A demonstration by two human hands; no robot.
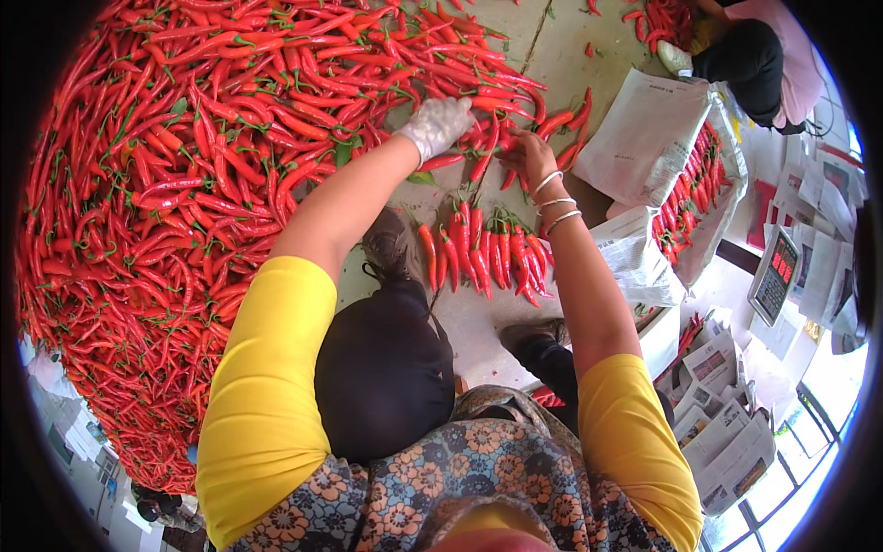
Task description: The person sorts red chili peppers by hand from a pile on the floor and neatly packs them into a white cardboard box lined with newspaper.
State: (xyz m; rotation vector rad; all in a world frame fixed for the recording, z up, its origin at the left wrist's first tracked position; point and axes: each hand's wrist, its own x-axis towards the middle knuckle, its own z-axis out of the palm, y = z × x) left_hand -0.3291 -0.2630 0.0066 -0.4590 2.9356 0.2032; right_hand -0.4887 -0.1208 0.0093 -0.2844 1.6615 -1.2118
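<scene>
My left hand point(439, 125), in a thin whitish glove, reaches into the right edge of a large heap of red chili peppers point(227, 145). Its fingers curl down over the peppers, and whether they grip one is hidden. Just to the right, my bare right hand point(530, 157) pinches a red chili pepper point(508, 143) between thumb and fingers. Three silvery bangles circle that wrist. Below the hands, a row of chili peppers point(483, 245) lies side by side on the floor, green stems away from me and tips towards me.
Right of my arm stands a paper-lined box point(717, 228) holding chili peppers in rows. Beyond it are a digital scale display point(775, 274) and newspaper sheets point(724, 428). A person point(748, 65) crouches at the upper right beside more peppers. My shoe point(386, 245) is close to the row.
</scene>
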